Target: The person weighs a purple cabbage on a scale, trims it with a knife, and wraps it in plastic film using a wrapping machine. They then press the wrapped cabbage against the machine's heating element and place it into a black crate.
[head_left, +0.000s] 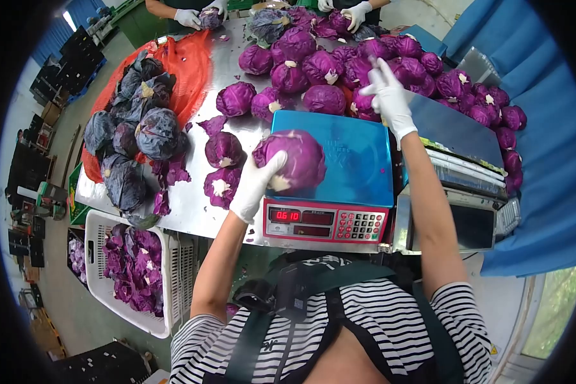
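My left hand [260, 185], in a white glove, grips a purple cabbage [299, 160] over the left part of the blue scale plate [358, 160]. Red digits on the scale's display [288, 216] read 0.610. Whether the cabbage touches the plate I cannot tell. My right hand [388, 96], gloved too, is stretched out beyond the plate's far right corner with its fingers apart, near the heap of purple cabbages [368, 67]. Just left of the scale, two trimmed cabbages [223, 150] lie on the metal table [192, 208].
Dark-leaved cabbages [157, 133] lie on red netting [198, 61] at the left. Below them stands a white crate [173, 269] of purple leaves. Co-workers' gloved hands [189, 18] handle cabbages at the far edge. A machine [454, 217] stands right of the scale.
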The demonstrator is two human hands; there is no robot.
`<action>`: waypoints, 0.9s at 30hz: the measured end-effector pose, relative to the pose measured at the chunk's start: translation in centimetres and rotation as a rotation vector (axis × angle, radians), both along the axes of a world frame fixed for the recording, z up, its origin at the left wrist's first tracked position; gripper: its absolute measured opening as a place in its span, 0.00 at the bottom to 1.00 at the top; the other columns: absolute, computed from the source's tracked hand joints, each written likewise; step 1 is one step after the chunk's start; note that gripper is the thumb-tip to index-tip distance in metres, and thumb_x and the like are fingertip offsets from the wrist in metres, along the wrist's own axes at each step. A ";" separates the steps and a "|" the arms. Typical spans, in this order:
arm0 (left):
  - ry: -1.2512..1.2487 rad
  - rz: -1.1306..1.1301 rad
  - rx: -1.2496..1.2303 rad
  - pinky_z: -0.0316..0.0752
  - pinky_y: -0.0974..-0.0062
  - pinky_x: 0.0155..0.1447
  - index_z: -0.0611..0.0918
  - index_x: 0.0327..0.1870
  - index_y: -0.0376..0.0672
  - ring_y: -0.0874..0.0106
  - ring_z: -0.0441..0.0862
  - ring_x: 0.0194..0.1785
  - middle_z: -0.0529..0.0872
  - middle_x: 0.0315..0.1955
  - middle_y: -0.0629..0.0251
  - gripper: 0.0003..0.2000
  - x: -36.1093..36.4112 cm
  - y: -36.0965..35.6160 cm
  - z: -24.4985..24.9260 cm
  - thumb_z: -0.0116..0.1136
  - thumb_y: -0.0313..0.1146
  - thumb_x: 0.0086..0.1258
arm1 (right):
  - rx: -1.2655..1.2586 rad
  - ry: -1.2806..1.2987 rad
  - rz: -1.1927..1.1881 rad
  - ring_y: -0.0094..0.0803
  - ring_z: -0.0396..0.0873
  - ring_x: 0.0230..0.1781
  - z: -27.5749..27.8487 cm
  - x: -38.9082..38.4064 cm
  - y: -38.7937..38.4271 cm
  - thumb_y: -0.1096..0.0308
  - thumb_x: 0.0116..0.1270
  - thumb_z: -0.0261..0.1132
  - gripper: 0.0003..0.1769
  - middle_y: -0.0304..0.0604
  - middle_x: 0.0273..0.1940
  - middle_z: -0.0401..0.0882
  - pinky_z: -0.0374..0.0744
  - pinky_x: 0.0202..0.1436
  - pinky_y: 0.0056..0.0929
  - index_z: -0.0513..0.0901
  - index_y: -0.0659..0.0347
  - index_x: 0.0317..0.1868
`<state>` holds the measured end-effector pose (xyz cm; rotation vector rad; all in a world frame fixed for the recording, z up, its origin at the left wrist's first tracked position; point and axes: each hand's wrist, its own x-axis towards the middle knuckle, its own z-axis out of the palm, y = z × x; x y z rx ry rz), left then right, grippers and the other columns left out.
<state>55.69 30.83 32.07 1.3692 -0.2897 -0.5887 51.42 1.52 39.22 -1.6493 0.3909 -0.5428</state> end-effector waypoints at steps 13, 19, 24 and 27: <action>-0.223 -0.028 0.078 0.70 0.73 0.61 0.55 0.68 0.30 0.66 0.72 0.60 0.71 0.58 0.49 0.47 -2.3 -3.6 0.5 0.71 0.46 0.56 | -0.774 0.214 0.271 0.45 0.79 0.45 -1.4 -7.3 8.8 0.50 0.53 0.70 0.44 0.53 0.52 0.72 0.77 0.52 0.36 0.64 0.62 0.66; -0.241 -0.021 0.067 0.72 0.73 0.59 0.58 0.68 0.33 0.67 0.73 0.59 0.71 0.58 0.51 0.44 -2.3 -3.9 0.6 0.70 0.48 0.58 | -0.708 0.156 0.384 0.41 0.78 0.47 -1.0 -7.5 6.8 0.57 0.58 0.67 0.36 0.53 0.52 0.74 0.74 0.55 0.32 0.68 0.63 0.64; -0.024 -0.067 0.062 0.74 0.76 0.54 0.58 0.68 0.35 0.71 0.77 0.52 0.74 0.55 0.54 0.43 -1.8 -3.4 1.5 0.70 0.48 0.59 | -0.410 0.100 0.392 0.42 0.77 0.51 -2.4 -6.7 6.4 0.61 0.58 0.67 0.32 0.51 0.52 0.76 0.73 0.58 0.31 0.70 0.63 0.62; 0.105 -0.053 0.082 0.76 0.76 0.51 0.57 0.69 0.37 0.72 0.79 0.49 0.77 0.53 0.55 0.44 -2.2 -3.2 2.4 0.68 0.51 0.58 | -0.679 0.037 0.321 0.42 0.78 0.51 -1.2 -7.9 8.0 0.59 0.56 0.70 0.36 0.52 0.53 0.76 0.74 0.57 0.30 0.69 0.62 0.63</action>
